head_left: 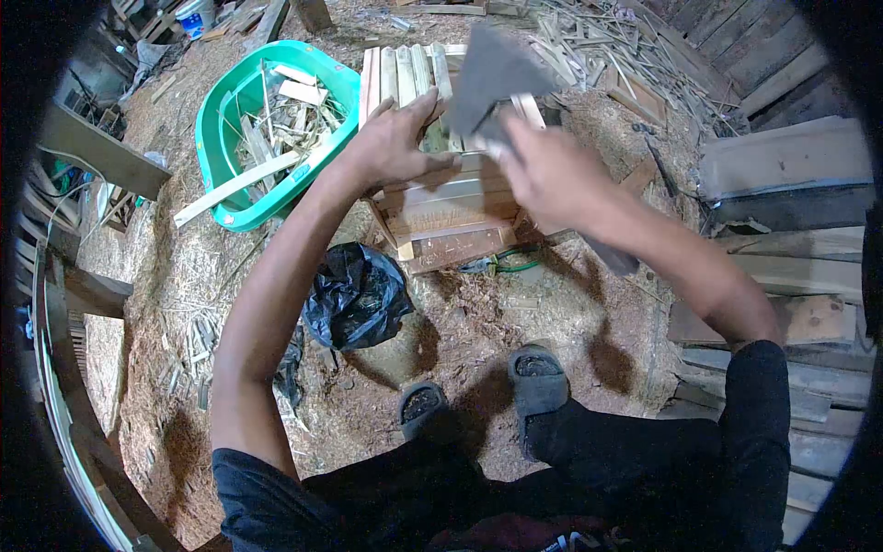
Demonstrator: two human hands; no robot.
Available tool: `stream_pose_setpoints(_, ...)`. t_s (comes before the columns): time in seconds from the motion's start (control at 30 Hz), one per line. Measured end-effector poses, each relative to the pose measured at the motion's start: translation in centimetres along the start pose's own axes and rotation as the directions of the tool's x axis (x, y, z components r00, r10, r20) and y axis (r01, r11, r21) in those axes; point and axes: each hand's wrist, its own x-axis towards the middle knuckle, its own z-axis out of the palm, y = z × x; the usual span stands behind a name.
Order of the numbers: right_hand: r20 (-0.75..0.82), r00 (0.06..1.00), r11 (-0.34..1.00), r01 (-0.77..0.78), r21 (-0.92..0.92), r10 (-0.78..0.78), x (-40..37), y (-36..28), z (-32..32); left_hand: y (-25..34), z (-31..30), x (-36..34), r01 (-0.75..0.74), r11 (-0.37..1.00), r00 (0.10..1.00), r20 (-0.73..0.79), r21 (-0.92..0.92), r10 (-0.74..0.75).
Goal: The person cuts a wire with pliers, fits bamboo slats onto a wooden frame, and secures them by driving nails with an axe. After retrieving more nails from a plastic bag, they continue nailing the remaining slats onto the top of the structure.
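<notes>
In front of me stands a small wooden crate with pale slats laid side by side across its top. My left hand is over the slats near the front edge, fingers spread and thumb stretched out; it seems to rest on the wood. A dark, broad-bladed tool, like a hatchet and smeared by motion, is raised above the crate's right side. My right hand is closed around it, and a dark end shows below my wrist. The crate's right part is hidden behind the hand and tool.
A green plastic tub full of wood scraps stands left of the crate, with a long strip across its rim. A black plastic bag lies nearer me. Wood offcuts litter the back; stacked boards line the right. Shavings cover the ground.
</notes>
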Motion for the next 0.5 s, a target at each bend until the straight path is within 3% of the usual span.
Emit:
stream_pose_setpoints(0.07, 0.107, 0.994, 0.998, 0.024, -0.050, -0.019, -0.5, 1.0, 0.9, 0.2, -0.2, 0.0, -0.002, 1.000, 1.000, 0.001, -0.007, 0.002)
stream_pose_setpoints(0.1, 0.172, 0.983, 0.996, -0.061, -0.060, 0.070, -0.1, 0.4, -0.1, 0.5, -0.4, -0.1, -0.014, 1.000, 1.000, -0.018, -0.002, 0.014)
stream_pose_setpoints(0.13, 0.142, 0.988, 0.997, -0.057, -0.043, 0.062, 0.3, 0.1, -0.7, 0.9, -0.6, -0.1, -0.023, 1.000, 0.999, -0.040, 0.001, 0.023)
stream_pose_setpoints(0.23, 0.032, 0.997, 0.997, -0.076, 0.015, 0.076, 0.8, -1.0, -2.3, 2.2, -1.9, -0.2, 0.109, 0.994, 0.988, 0.108, -0.002, -0.108)
stream_pose_setpoints(0.33, -0.227, 0.965, 0.991, 0.137, 0.006, -0.132, 2.0, -0.6, -2.7, 1.2, -1.0, 0.1, 0.060, 0.997, 0.996, 0.065, 0.051, -0.063)
stream_pose_setpoints(0.43, -0.104, 0.993, 0.999, 0.049, 0.005, -0.049, 1.7, -0.9, -1.8, 0.5, -0.3, 0.1, -0.004, 1.000, 0.999, -0.037, -0.030, 0.003)
stream_pose_setpoints(0.47, -0.046, 0.999, 1.000, 0.013, -0.006, -0.013, 1.3, -0.8, -1.0, 0.3, -0.3, 0.1, 0.021, 0.999, 1.000, 0.010, -0.042, -0.020)
stream_pose_setpoints(0.5, 0.028, 0.997, 0.994, 0.073, -0.084, -0.071, 0.4, -0.9, -0.2, 0.8, -0.9, 0.0, 0.047, 0.998, 0.997, 0.057, -0.053, -0.044)
